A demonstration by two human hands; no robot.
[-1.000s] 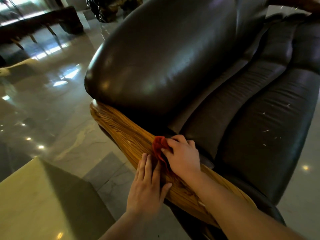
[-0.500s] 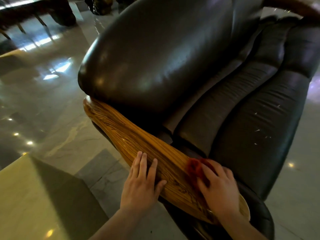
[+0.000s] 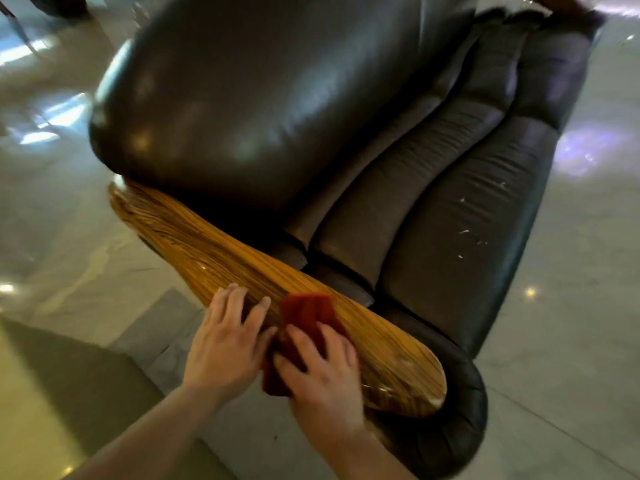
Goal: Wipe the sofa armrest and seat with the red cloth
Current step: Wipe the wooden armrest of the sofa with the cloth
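Note:
A glossy wooden armrest (image 3: pixel 214 247) runs diagonally along the near side of a dark leather sofa. The red cloth (image 3: pixel 304 317) lies draped over the armrest near its front end. My right hand (image 3: pixel 322 379) presses flat on the cloth's near part, fingers spread over it. My left hand (image 3: pixel 227 344) rests flat on the armrest's outer edge, right beside the cloth, holding nothing. The dark seat cushion (image 3: pixel 460 230) stretches away to the right, with small white specks on it.
The bulging leather backrest (image 3: pixel 242 109) overhangs the armrest's far end. Polished stone floor (image 3: pixel 69 237) surrounds the sofa. A pale green block (image 3: pixel 31 410) sits at the lower left, close to my left arm.
My right hand with the cloth has slid back from the armrest's front end toward my left hand. The cloth now lies spread out rather than bunched. The view has shifted right.

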